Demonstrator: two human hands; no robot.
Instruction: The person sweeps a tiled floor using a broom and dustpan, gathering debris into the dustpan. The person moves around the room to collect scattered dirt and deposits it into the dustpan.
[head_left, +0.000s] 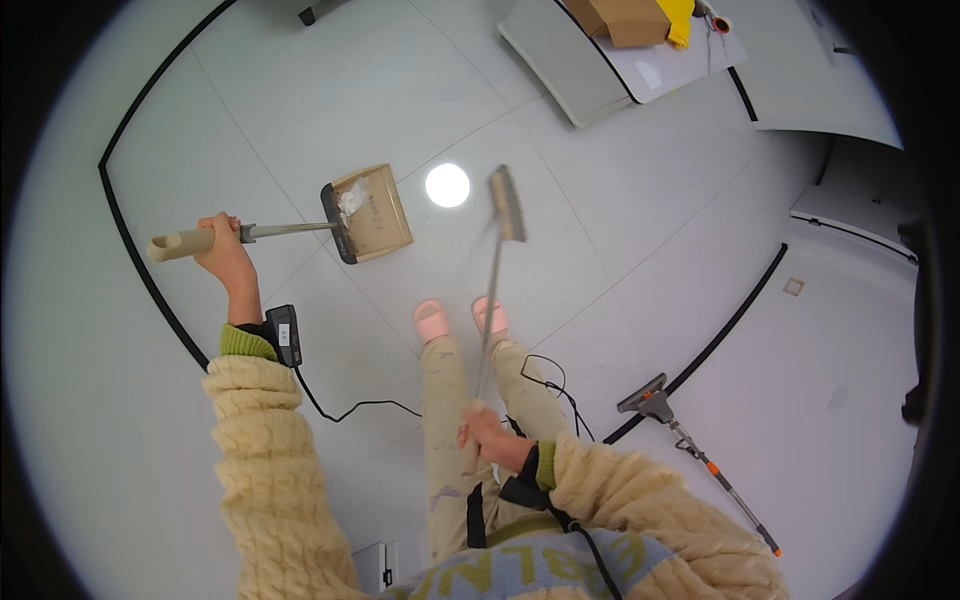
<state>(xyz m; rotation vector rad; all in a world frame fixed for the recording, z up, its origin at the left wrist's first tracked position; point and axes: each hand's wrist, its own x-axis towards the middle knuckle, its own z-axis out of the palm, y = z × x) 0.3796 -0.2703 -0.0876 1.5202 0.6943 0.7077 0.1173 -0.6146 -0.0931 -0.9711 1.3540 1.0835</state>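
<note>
My left hand (226, 253) is closed around the beige grip of a long-handled dustpan (386, 214). The dustpan rests on the tiled floor, its open side facing right, with crumpled white tissue (352, 199) and some fine debris inside. My right hand (484, 435) grips the handle of a broom (511, 204) near my waist. The broom's head is right of the dustpan, apart from it, with its bristles on the right side; it looks slightly blurred. Whether the bristles touch the floor I cannot tell.
My feet in pink slippers (432, 321) stand below the dustpan and broom. A grey squeegee (654, 401) with a long pole leans at the lower right. At the top right, a white table (660, 75) bears a cardboard box (626, 22) and a yellow cloth (679, 22). Black cables hang from both wrists.
</note>
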